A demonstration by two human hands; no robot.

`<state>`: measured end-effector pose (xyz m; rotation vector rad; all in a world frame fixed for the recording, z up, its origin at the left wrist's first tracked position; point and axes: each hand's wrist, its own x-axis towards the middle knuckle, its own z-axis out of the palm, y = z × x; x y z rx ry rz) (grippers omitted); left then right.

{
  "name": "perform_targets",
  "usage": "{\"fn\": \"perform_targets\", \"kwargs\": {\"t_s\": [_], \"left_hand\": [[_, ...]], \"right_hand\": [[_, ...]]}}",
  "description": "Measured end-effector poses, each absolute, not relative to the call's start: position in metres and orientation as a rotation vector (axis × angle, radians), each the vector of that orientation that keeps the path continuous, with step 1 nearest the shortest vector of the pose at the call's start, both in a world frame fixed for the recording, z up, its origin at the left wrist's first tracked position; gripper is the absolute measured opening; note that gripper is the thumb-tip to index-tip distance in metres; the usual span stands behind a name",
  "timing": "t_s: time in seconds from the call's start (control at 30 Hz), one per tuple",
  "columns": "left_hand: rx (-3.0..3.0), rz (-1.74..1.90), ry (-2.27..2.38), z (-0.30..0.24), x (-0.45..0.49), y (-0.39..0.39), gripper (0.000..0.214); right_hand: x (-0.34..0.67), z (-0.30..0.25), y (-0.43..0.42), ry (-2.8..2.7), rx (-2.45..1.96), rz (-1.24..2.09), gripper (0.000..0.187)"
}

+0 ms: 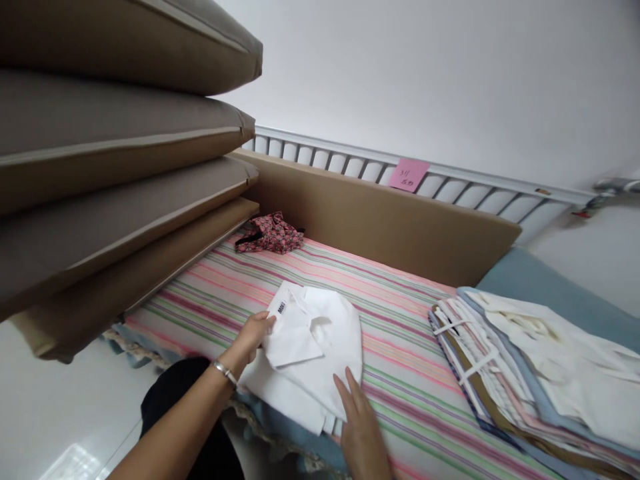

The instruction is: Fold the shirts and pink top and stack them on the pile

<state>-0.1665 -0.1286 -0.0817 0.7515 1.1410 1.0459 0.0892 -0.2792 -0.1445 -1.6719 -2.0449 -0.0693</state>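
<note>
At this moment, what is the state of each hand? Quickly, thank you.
Left hand: closed, holding the white cloth by its edge, near the label.
Right hand: open, at the cloth's edge; whether it touches cannot be told.

Hands flank a white garment on striped cloth.

A white garment, apparently a shirt though the folds make that hard to confirm, lies folded and slightly rumpled on the striped cover, near its front edge. A label with dark lettering shows at its upper left. A pointed flap slants across its middle; layered edges show at the bottom.
</note>
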Motion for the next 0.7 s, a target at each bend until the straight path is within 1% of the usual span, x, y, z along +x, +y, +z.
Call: {"fn": "perform_targets", "kwargs": {"t_s": [0.07,0.2,0.3,0.4,0.5,0.6,0.63,0.7], "left_hand": [[0.719,1.021,1.157,-0.081,-0.175,-0.126,0.033],[0.632,0.966,1.188,-0.093,-0.185,-0.132,0.027],[0.601,0.985,1.101,-0.096,-0.185,-0.142,0.025],[0.619,1.036,0.914,-0.090,-0.186,-0.157,0.033],[0.707,1.083,0.793,-0.088,-0.188,-0.180,0.044],[0.847,1.107,0.944,-0.102,-0.186,-0.202,0.055],[0.890,1.106,1.045,-0.108,-0.184,-0.206,0.053],[0.944,1.078,1.237,-0.120,-0.179,-0.211,0.039]], "right_hand": [[0.092,-0.150,-0.280,-2.048,-1.654,0.028,0.085],[0.104,-0.163,-0.286,-2.107,-1.593,-0.019,0.068],[0.107,-0.162,-0.287,-2.066,-1.619,-0.041,0.056],[0.105,-0.149,-0.285,-1.940,-1.684,0.043,0.045],[0.103,-0.137,-0.282,-1.837,-1.713,0.127,0.037],[0.101,-0.132,-0.280,-1.805,-1.690,0.178,0.035],[0.101,-0.131,-0.280,-1.801,-1.683,0.188,0.035],[0.100,-0.130,-0.280,-1.791,-1.680,0.201,0.036]]}}
